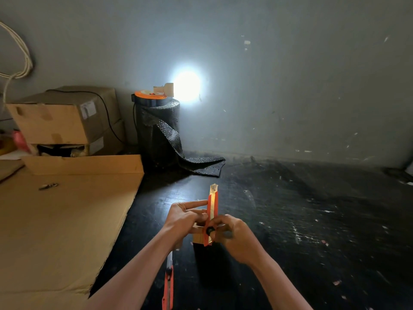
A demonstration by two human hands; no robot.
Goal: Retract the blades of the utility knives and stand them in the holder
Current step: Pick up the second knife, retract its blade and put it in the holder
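An orange utility knife (212, 209) stands upright between my hands, a short piece of blade showing at its top end. My right hand (234, 236) grips its lower body, thumb at the black slider knob. My left hand (185, 217) steadies it from the left, fingers stretched toward the handle. Behind and below the knife sits a small wooden holder (198, 236), partly hidden by my hands. A second orange utility knife (168, 285) lies on the dark floor under my left forearm, blade extended.
A large flat cardboard sheet (62, 220) covers the floor at left, with a small metal object (48, 186) on it. Cardboard boxes (67, 121) and a black bubble-wrap roll (159, 130) stand by the wall. A bright lamp (186, 86) shines behind the roll.
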